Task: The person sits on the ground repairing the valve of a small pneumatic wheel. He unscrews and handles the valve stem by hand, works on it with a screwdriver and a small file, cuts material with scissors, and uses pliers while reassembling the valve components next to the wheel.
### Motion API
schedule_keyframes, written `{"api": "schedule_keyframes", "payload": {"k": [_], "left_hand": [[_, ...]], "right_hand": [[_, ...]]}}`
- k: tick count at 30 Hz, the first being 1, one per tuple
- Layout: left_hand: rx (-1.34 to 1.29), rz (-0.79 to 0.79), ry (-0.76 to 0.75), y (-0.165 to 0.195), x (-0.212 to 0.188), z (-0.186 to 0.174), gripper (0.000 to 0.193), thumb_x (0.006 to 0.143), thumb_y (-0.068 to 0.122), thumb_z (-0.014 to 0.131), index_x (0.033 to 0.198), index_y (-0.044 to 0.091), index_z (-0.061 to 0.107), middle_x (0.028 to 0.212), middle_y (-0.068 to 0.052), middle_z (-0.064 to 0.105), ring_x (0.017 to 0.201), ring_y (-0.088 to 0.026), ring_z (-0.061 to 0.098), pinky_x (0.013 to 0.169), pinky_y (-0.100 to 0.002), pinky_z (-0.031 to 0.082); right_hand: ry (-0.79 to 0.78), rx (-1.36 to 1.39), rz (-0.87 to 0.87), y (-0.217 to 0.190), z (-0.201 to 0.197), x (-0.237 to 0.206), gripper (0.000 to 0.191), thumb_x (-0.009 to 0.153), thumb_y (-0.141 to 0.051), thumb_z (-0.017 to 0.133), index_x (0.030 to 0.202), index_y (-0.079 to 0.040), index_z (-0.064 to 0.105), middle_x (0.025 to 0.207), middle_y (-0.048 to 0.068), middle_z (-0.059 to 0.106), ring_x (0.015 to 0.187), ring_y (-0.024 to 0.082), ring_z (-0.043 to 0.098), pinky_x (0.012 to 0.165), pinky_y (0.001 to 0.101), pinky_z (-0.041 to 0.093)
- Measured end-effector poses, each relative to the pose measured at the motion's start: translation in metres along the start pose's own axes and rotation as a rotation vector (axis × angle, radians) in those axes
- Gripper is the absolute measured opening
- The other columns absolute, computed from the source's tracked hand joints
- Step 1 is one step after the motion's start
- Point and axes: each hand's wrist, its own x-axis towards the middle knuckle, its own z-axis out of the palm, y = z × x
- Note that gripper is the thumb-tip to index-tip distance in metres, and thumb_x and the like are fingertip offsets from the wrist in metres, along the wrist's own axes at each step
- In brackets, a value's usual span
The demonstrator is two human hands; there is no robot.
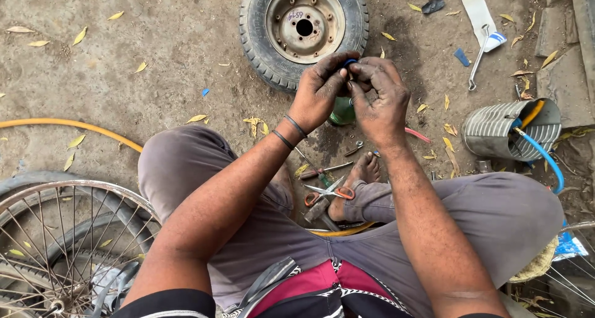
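Blue piece (350, 63): small, raised over the ground just before the wheel, held up close for fine work.
Left hand (319, 95): fingers pinch the piece.
Right hand (381, 98): fingertips pressed on it from the other side.
Wheel (304, 28): flat at the ground's far edge.
Scissors (328, 193): between the feet, within reach.
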Motion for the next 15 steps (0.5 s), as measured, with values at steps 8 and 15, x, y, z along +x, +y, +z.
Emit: {"api": "schedule_keyframes", "payload": {"k": [8, 15], "left_hand": [[0.161, -0.006, -0.064, 0.008, -0.005, -0.006, 0.030, 0.108, 0.006, 0.052, 0.136, 0.000, 0.060, 0.113, -0.008, 0.074, 0.098, -0.010, 0.070, 0.086, -0.029, 0.064], [0.611, 0.212, 0.197, 0.011, -0.007, 0.023, 0.028, 0.104, 0.027, 0.064, 0.116, 0.002, 0.063, 0.099, -0.021, 0.070, 0.088, -0.040, 0.071, 0.080, -0.045, 0.056]], "right_hand": [[-0.008, -0.024, -0.018, 0.020, -0.004, -0.008, 0.018, 0.094, 0.000, 0.080, 0.112, 0.000, 0.077, 0.110, 0.012, 0.072, 0.102, 0.022, 0.072, 0.088, 0.0337, 0.059], [0.109, -0.099, -0.116, 0.025, 0.015, -0.004, 0.007, 0.096, -0.008, 0.071, 0.099, -0.001, 0.070, 0.099, 0.013, 0.068, 0.095, 0.025, 0.067, 0.084, 0.0372, 0.055]]}}
